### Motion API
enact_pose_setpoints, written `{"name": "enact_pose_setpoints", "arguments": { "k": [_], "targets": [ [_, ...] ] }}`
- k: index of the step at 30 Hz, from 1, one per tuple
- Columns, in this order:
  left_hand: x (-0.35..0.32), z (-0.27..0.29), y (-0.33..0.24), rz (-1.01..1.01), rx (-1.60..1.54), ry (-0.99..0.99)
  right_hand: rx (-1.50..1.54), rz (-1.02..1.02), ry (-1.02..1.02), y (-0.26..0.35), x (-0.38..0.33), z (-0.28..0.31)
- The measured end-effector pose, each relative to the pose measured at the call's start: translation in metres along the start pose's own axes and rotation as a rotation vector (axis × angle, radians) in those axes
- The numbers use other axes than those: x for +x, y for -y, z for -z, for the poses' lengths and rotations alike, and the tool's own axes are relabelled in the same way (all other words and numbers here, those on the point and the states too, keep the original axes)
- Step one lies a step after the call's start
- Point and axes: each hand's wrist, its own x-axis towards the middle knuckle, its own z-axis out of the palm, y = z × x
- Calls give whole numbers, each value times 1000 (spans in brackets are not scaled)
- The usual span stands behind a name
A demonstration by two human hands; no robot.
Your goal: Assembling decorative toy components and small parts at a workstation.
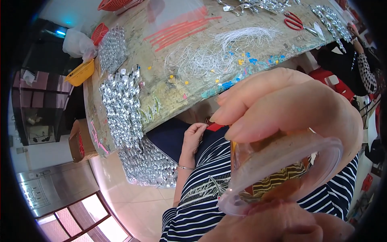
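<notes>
My right hand (298, 105) is raised close to the camera. Its fingers curl around a clear plastic cup (262, 161), which is tilted with its round rim toward me. Amber-brown colour shows through the cup wall. Down by my lap, my left hand (194, 138) has thumb and fingers pinched together beside the table's front edge. A small dark tip shows at those fingertips, too small to name. Something red (215, 127) lies just beside them on my dark-clothed lap.
The worn table (169, 92) carries white threads (246, 38), red-handled scissors (294, 22), red strips (181, 34) and silver strands (121, 105) hanging over its left edge. A yellow basket (80, 73) sits at the left. Another person's patterned sleeve (367, 74) appears at far right.
</notes>
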Motion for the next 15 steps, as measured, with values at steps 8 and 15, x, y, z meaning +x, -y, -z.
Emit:
{"name": "enact_pose_setpoints", "arguments": {
  "k": [8,15],
  "targets": [
    [4,-7,-6,3,21,23,-51,35,-29,15,-24,2],
    [4,-1,0,3,-22,30,-17,-59,19,-1,-13,-5]
  ]
}}
